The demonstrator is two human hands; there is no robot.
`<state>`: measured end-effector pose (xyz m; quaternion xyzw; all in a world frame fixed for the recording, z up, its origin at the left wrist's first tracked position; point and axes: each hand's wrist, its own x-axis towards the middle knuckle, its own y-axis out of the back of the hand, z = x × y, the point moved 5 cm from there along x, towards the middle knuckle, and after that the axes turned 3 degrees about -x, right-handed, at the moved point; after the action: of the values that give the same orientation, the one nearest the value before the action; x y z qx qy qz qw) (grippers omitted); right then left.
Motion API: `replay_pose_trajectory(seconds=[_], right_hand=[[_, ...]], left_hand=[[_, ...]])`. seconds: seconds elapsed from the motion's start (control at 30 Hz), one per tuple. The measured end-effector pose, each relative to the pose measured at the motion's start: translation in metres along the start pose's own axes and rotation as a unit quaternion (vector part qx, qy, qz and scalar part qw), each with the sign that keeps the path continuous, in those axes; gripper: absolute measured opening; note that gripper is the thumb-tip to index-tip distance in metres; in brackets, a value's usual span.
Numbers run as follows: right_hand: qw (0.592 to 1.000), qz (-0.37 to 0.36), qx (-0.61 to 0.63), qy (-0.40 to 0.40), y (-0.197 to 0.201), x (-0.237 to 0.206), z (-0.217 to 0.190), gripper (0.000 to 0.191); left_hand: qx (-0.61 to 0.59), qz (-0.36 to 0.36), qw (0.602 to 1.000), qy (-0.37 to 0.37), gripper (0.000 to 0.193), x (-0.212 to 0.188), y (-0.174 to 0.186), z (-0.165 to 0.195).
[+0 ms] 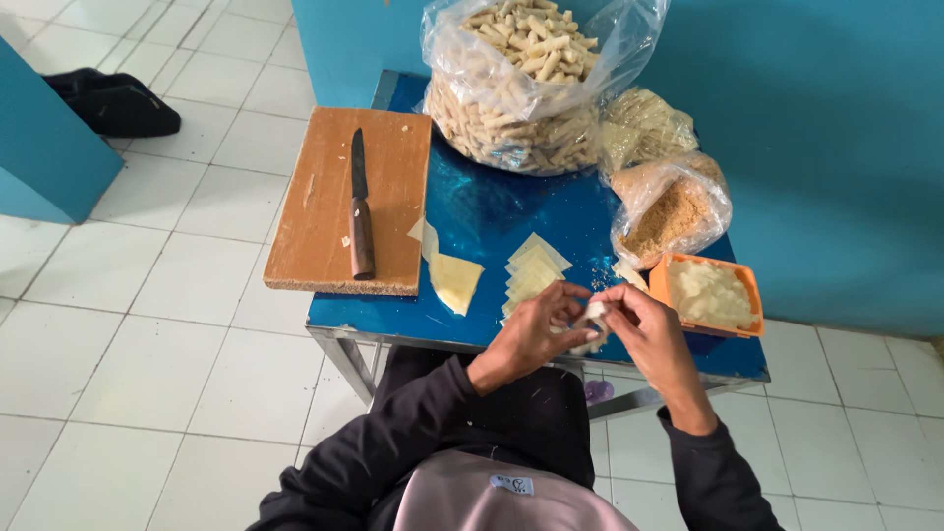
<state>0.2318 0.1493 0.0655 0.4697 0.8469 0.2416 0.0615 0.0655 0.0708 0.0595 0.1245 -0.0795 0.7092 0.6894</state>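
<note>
Both hands, left (531,334) and right (644,329), pinched small pale pastry wrapper (593,313) mid-roll above near edge of blue desk (492,211); tighter tuck likely needed.

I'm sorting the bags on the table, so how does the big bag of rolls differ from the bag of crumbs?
The bag of rolls is far larger and piled high with pale finger-shaped rolls; the bag of crumbs is small and holds fine golden-brown crumbs. The rolls sit at the table's back edge, the crumbs nearer the orange tub. Both are clear plastic, open at the top.
</note>
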Motion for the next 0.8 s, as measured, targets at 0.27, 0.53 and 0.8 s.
replay_pose_trajectory(seconds=[0.27,0.53,0.8], right_hand=[[0.984,-0.015,0.178,-0.018,0.005,0.015,0.002,0.013],[0.874,-0.002,0.472,-0.113,0.018,0.014,0.053,0.018],[0.935,0.096,0.332,0.075,0.099,0.005,-0.003,0.014]], left_hand=[[-0.200,-0.036,0.976,0.079,0.020,-0.002,-0.007,-0.041],[-0.145,-0.005,0.987,0.074,0.013,0.008,-0.019,-0.051],[0.006,0.037,0.999,0.029,0.012,0.039,-0.047,-0.057]])
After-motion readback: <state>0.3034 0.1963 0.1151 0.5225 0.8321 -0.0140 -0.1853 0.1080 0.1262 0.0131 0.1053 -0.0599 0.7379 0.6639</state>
